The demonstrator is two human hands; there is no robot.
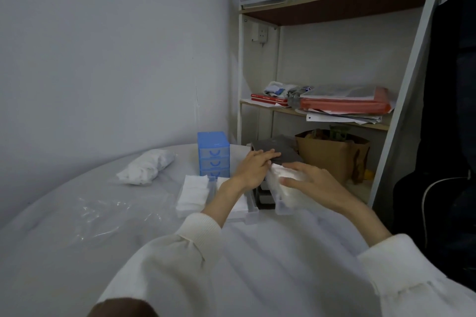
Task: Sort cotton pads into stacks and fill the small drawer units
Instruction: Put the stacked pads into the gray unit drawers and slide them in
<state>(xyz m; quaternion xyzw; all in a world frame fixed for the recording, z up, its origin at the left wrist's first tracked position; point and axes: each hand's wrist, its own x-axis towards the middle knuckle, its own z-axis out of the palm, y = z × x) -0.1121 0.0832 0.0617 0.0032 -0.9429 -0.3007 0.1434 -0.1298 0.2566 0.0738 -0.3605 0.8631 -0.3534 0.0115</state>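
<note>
**Seating the pad stack in the clear drawer**

Round surface (77, 213) first: blue drawer unit (213, 154) at back, dark unit (277, 152) steadied under flat, open left hand (253, 168). Right hand (313, 184), fingers spread and lightly curved, pressing cotton pad stack (280, 177) into clear drawer (280, 207). Best pressed evenly, edges squared.

Dim, bluish, soft light; wide-angle bending at the edges, slight blur throughout.
</note>
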